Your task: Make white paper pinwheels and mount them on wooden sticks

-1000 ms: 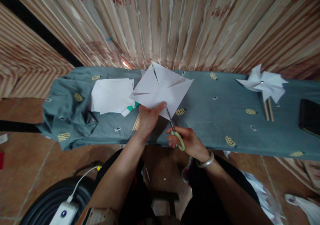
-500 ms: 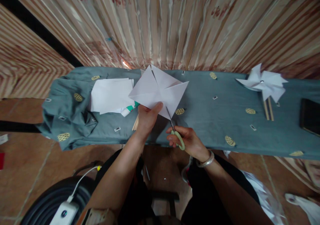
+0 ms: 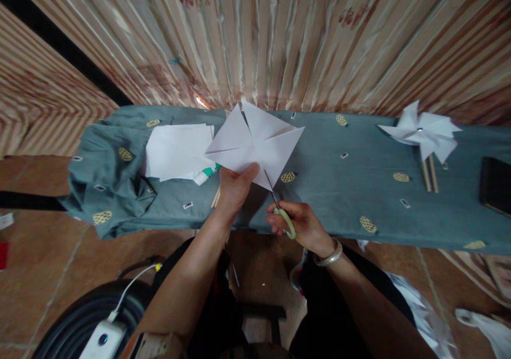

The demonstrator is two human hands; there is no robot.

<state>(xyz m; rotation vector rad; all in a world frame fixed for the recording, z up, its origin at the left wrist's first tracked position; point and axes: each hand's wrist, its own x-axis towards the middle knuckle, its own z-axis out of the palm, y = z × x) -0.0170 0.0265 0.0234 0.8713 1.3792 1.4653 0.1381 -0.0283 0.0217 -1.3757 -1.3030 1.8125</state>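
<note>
A square sheet of white paper (image 3: pixel 259 140), slit from its corners toward the middle, is held up over the table by my left hand (image 3: pixel 236 188). The thumb presses on its top face; the other fingers are hidden beneath. My right hand (image 3: pixel 297 220) grips scissors with light green handles (image 3: pixel 286 223). Their blades meet the paper's near corner, along a cut running inward. Behind my left hand lie a white and green tube (image 3: pixel 205 175) and some wooden sticks (image 3: pixel 216 197), partly covered.
A stack of white paper (image 3: pixel 178 151) lies to the left on the teal cloth (image 3: pixel 327 199). At the right rest a finished paper pinwheel (image 3: pixel 427 130) with wooden sticks (image 3: pixel 430 173) and a dark flat object (image 3: pixel 495 186). A pleated curtain (image 3: pixel 279 39) hangs along the far edge.
The paper has tilted slightly, its right and far corners shifting a little outward. Both hands keep their grips, and the scissors have barely moved.
</note>
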